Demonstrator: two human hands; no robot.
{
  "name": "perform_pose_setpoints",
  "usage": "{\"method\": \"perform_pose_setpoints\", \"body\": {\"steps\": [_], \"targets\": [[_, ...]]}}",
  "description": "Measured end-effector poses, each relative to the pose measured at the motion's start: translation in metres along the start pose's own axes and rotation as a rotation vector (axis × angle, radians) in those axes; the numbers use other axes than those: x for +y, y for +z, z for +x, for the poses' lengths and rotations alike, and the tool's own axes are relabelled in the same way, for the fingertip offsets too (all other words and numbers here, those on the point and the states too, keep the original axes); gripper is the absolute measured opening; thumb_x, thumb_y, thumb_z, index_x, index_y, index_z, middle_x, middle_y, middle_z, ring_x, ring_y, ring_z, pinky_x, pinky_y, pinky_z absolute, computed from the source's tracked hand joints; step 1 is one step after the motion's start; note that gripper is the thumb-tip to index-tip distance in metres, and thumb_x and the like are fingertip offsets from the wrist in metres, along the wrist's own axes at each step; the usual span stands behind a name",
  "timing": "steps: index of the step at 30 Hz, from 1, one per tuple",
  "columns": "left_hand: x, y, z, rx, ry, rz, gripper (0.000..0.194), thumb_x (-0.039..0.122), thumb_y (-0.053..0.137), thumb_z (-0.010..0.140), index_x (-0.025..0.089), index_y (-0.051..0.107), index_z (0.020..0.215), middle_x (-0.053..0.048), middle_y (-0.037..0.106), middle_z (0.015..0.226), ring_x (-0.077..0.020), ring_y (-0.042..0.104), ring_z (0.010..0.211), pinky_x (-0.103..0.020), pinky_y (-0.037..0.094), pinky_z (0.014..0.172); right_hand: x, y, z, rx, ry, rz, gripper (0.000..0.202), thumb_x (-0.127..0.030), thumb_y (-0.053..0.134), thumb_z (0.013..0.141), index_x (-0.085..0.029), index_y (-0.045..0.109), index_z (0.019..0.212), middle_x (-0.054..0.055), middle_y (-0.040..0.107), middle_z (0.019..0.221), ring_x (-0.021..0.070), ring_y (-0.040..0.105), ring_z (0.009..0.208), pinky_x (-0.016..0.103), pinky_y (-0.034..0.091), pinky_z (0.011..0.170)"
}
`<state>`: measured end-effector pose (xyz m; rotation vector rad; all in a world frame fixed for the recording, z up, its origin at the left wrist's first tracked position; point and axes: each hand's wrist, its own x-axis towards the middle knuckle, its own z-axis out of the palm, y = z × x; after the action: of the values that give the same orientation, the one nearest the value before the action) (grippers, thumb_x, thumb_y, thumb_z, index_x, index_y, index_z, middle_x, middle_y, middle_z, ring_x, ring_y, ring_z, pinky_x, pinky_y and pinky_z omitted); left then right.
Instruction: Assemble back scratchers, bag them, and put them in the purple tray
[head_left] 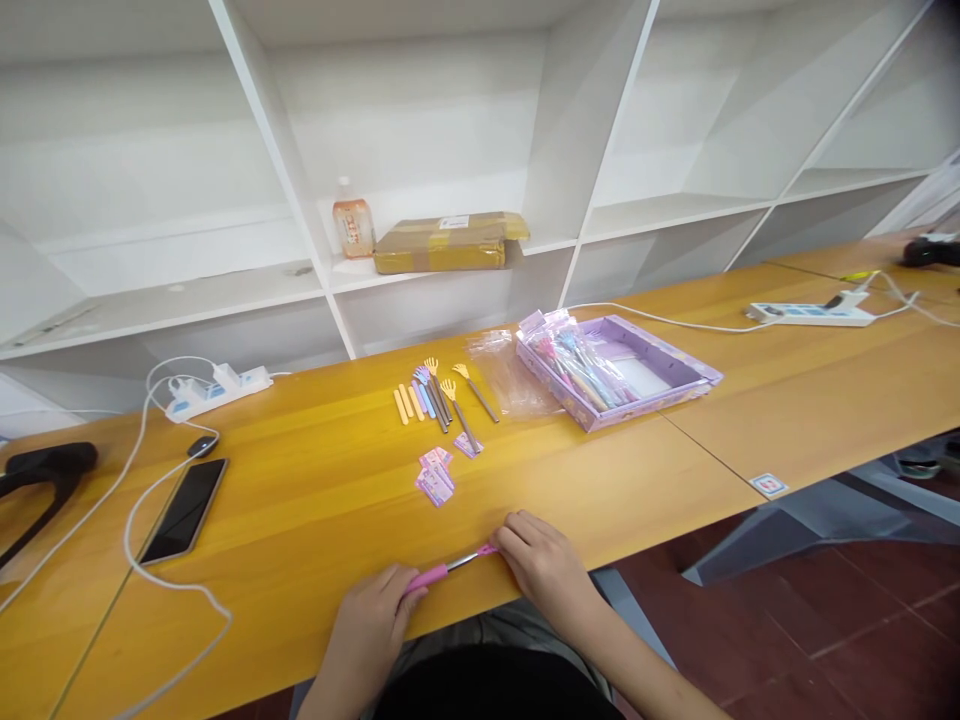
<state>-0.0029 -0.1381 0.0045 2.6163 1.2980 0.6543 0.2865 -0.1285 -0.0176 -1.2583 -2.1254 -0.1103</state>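
Note:
Between my two hands, near the table's front edge, lies a pink back scratcher (460, 562) with a metal rod. My left hand (375, 615) is closed round its pink handle. At the other end, my right hand (541, 560) grips the pink head, mostly hidden by the fingers. Beyond my hands lie several small printed cards (436, 478). Farther back are back scratchers with yellow and purple hand-shaped heads and dark rods (465, 421), beside several loose yellow and purple handles (410, 402).
A purple tray (652, 405) holds bagged back scratchers (574, 360); clear plastic bags (517, 375) lie beside it. A phone (184, 510), a white cable and a power strip (221, 392) are at left. Another power strip (810, 314) lies at right. A cardboard box (450, 243) and bottle (352, 222) stand on the shelf.

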Motion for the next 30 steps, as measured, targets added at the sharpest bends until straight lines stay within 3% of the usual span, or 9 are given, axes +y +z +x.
{"method": "perform_pose_setpoints", "body": {"steps": [3,5,9,11,14,17,20,24,30], "targets": [[0.002,-0.009,0.003,0.06,0.087,0.142,0.037,0.035,0.04,0.114,0.025,0.074,0.102,-0.001,0.073,0.08,-0.0167,0.065,0.064,-0.03,0.047,0.063,0.006,-0.002,0.004,-0.044,-0.03,0.024,0.03,-0.015,0.046,0.11,-0.021,0.06,0.084,0.003,0.059,0.081,0.0181,0.053,0.073,0.03,0.038,0.068],[-0.009,-0.023,-0.001,0.077,0.122,0.238,0.041,0.031,0.039,0.114,0.024,0.073,0.092,-0.001,0.071,0.076,-0.0169,0.062,0.061,-0.032,0.043,0.063,0.023,-0.01,0.004,-0.066,-0.035,0.036,0.029,-0.018,0.047,0.11,-0.022,0.062,0.085,0.003,0.06,0.081,0.018,0.056,0.074,0.03,0.04,0.069],[-0.072,-0.075,-0.036,0.099,0.068,0.358,0.039,0.035,0.042,0.112,0.026,0.075,0.094,-0.002,0.073,0.079,-0.0186,0.064,0.068,-0.032,0.044,0.065,0.097,-0.046,-0.021,-0.012,0.13,0.004,0.027,-0.023,0.047,0.109,-0.023,0.068,0.093,0.006,0.067,0.085,0.0194,0.064,0.08,0.03,0.047,0.071],[-0.107,-0.1,-0.062,0.16,-0.052,0.383,0.04,0.04,0.043,0.111,0.027,0.076,0.093,-0.003,0.074,0.079,-0.0212,0.064,0.071,-0.032,0.046,0.065,0.142,-0.07,-0.047,0.035,0.264,-0.014,0.023,-0.03,0.051,0.107,-0.024,0.071,0.096,0.007,0.072,0.092,0.0208,0.069,0.084,0.031,0.051,0.074],[-0.135,-0.119,-0.091,0.151,-0.113,0.305,0.039,0.056,0.051,0.106,0.029,0.079,0.098,-0.004,0.078,0.087,-0.0237,0.068,0.081,-0.032,0.054,0.071,0.192,-0.093,-0.086,0.128,0.439,-0.057,0.026,-0.045,0.059,0.102,-0.025,0.072,0.093,0.008,0.076,0.103,0.024,0.073,0.093,0.033,0.054,0.076],[-0.134,-0.111,-0.095,0.1,-0.219,0.195,0.048,0.063,0.049,0.104,0.028,0.079,0.092,-0.004,0.078,0.087,-0.0232,0.071,0.08,-0.032,0.059,0.072,0.205,-0.096,-0.102,0.126,0.487,-0.044,0.033,-0.053,0.06,0.1,-0.026,0.072,0.087,0.006,0.077,0.101,0.0239,0.074,0.094,0.033,0.056,0.077],[-0.125,-0.091,-0.088,0.129,-0.309,0.166,0.052,0.066,0.045,0.103,0.028,0.079,0.094,-0.003,0.08,0.09,-0.024,0.076,0.084,-0.033,0.063,0.075,0.199,-0.092,-0.097,0.126,0.516,-0.063,0.034,-0.054,0.059,0.099,-0.025,0.072,0.087,0.006,0.078,0.1,0.0233,0.074,0.089,0.033,0.055,0.074],[-0.12,-0.073,-0.085,0.179,-0.325,0.142,0.049,0.067,0.047,0.101,0.029,0.078,0.103,-0.003,0.083,0.103,-0.0271,0.079,0.099,-0.038,0.066,0.088,0.191,-0.094,-0.089,0.118,0.595,-0.143,0.028,-0.046,0.058,0.098,-0.025,0.073,0.088,0.008,0.079,0.101,0.0247,0.075,0.09,0.034,0.054,0.072],[-0.107,-0.065,-0.083,0.172,-0.39,0.139,0.041,0.062,0.055,0.099,0.026,0.073,0.099,-0.005,0.08,0.098,-0.0257,0.078,0.09,-0.034,0.064,0.076,0.184,-0.1,-0.087,0.084,0.604,-0.224,0.024,-0.042,0.057,0.095,-0.025,0.074,0.092,0.008,0.08,0.102,0.0254,0.075,0.087,0.034,0.052,0.067]]}}
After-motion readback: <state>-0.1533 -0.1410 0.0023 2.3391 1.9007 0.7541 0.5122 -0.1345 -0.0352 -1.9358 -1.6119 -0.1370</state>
